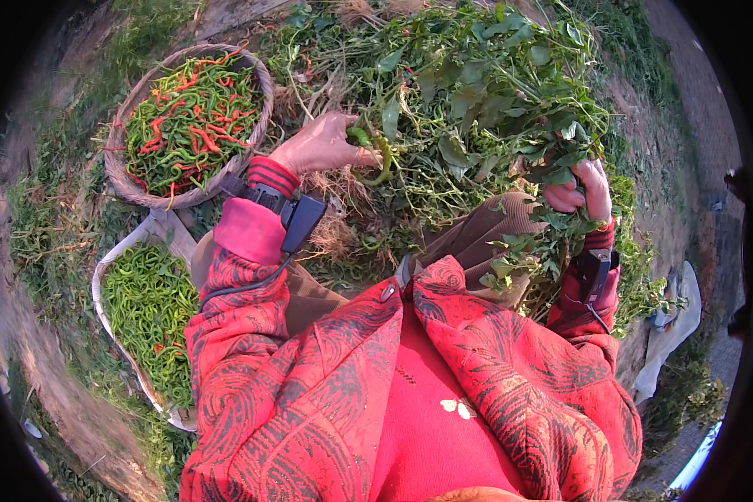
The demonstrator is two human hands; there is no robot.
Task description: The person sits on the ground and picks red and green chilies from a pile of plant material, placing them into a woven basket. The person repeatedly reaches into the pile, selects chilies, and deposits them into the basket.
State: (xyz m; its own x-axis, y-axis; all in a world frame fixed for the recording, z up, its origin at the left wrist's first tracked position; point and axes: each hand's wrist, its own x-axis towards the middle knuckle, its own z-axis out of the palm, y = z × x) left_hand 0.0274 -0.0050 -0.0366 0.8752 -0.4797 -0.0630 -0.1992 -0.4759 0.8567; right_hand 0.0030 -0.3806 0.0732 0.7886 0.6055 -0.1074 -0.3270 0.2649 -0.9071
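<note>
My left hand [326, 144] is at the upper middle, with green chili peppers [384, 162] between its thumb and fingers. One curved pepper hangs past the fingertips, beside a drooping leaf. On the right, my right hand [580, 188] grips a leafy chili plant [496, 94] by its stems, partly hidden by leaves. The plant's foliage spreads up and left from that hand. Just left of my left hand stands a round woven basket [267, 113] heaped with green and red chili peppers [191, 125].
A white-rimmed container [110, 317] of mostly green peppers [150, 314] sits at lower left. Pulled plants with dry roots [332, 232] lie before my knees. A whitish plastic sheet [671, 332] lies on the ground at right. Devices with cables are strapped to both wrists.
</note>
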